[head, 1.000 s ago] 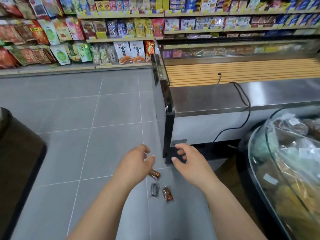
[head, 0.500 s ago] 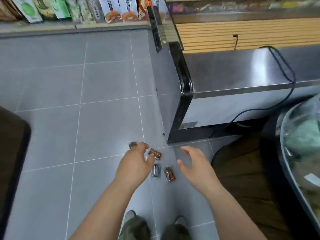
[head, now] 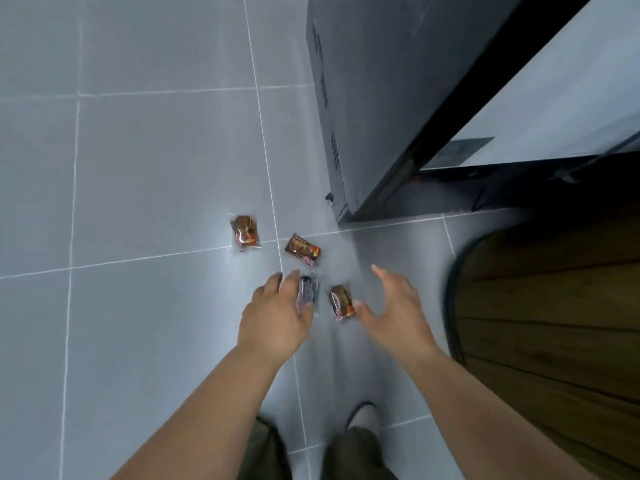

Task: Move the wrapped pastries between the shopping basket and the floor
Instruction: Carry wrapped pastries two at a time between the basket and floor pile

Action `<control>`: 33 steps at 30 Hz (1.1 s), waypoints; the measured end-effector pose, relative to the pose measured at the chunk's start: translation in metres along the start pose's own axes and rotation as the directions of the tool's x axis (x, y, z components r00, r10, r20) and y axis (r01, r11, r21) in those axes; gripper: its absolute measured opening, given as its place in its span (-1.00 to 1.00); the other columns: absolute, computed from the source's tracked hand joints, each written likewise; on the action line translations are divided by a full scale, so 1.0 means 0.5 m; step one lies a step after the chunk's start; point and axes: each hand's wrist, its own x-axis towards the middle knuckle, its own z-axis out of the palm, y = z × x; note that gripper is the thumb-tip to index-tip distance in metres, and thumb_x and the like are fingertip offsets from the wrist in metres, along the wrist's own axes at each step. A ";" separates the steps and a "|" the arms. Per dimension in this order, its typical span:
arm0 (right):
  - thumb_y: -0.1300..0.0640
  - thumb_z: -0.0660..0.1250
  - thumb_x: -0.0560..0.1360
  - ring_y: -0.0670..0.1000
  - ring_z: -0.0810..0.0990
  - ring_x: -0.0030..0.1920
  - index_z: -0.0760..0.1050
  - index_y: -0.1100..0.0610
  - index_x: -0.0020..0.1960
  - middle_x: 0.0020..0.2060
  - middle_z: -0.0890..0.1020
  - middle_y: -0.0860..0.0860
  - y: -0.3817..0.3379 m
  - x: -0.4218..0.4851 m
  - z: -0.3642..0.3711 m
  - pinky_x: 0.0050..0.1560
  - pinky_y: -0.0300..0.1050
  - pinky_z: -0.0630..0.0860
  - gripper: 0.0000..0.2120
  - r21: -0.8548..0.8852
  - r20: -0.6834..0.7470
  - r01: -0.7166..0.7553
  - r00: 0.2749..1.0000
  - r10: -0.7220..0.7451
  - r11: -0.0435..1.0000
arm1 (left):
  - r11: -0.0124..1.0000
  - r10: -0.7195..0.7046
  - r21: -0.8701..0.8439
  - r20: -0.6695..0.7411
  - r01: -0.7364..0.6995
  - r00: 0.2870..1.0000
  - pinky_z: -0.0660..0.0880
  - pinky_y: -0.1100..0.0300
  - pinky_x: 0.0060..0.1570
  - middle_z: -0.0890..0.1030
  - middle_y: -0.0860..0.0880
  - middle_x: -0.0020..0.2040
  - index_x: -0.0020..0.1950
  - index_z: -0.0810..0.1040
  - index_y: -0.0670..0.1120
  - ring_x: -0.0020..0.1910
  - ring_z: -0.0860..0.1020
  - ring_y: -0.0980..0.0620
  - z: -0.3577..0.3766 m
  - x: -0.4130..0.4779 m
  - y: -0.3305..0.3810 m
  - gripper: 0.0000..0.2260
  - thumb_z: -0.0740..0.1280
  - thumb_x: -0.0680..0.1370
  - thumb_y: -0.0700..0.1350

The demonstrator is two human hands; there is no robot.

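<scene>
Four pastries on the floor [head: 138, 168]. Two lie farther out [head: 245, 232] [head: 302, 250].

Left hand [head: 277, 317]: fingers [head: 290, 284] curl at the dark pastry [head: 306, 292]. The view is blurred, so I cannot tell if they grip it.

Right hand [head: 391, 303]: fingers wide, holding nothing, thumb just beside the brown pastry [head: 341, 301].

On floor [head: 156, 168]: far-left pastry [head: 245, 231], far-right pastry [head: 302, 250], near-left pastry [head: 306, 289], near-right pastry [head: 341, 301]. Left hand [head: 277, 317] just left of near pair, right hand [head: 391, 306] just right. Cabinet [head: 381, 98] behind, to right.
</scene>
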 end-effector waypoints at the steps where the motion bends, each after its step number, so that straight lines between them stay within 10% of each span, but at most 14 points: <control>1: 0.03 0.36 0.49 0.05 0.22 0.42 0.22 0.07 0.48 0.38 0.35 0.06 0.026 0.024 0.040 0.39 -0.19 0.12 -0.39 -0.010 0.002 -0.004 1.000 0.004 1.000 | 1.000 -0.009 0.003 0.020 0.009 1.000 0.26 0.06 0.34 0.13 -0.07 0.53 0.54 0.04 0.04 0.45 0.20 -0.11 0.042 0.027 -0.020 -0.44 0.15 0.59 0.06; 19: -0.13 0.35 0.44 0.18 0.22 0.36 0.00 -0.10 0.52 0.40 0.20 0.09 0.445 0.345 0.566 0.35 0.06 0.30 -0.22 -0.243 0.153 -0.125 0.974 0.166 0.962 | 0.996 0.003 0.093 0.108 -0.013 0.994 0.24 -0.05 0.35 -0.19 -0.02 0.56 0.54 -0.08 0.14 0.45 0.12 -0.22 0.625 0.395 -0.233 -0.38 0.16 0.57 0.08; 24: -0.25 0.28 0.43 0.21 0.22 0.29 -0.31 -0.15 0.51 0.36 0.11 0.16 0.473 0.365 0.654 0.32 0.10 0.28 -0.07 -0.294 0.128 -0.184 0.965 0.230 0.938 | 0.993 -0.082 0.089 0.052 0.077 0.995 0.23 -0.08 0.33 -0.32 -0.14 0.52 0.52 -0.21 0.21 0.42 0.12 -0.26 0.687 0.454 -0.229 -0.30 0.18 0.55 0.18; 33: -0.02 0.33 0.45 0.25 0.38 0.21 -0.10 -0.26 0.49 0.26 0.22 0.14 0.405 0.359 0.579 0.27 0.06 0.39 -0.21 -0.090 0.149 -0.310 0.936 0.320 0.947 | 0.975 -0.192 -0.108 0.037 0.195 0.981 0.29 -0.10 0.22 -0.11 -0.15 0.53 0.49 0.02 0.16 0.29 0.25 -0.31 0.613 0.401 -0.210 -0.35 0.23 0.48 -0.15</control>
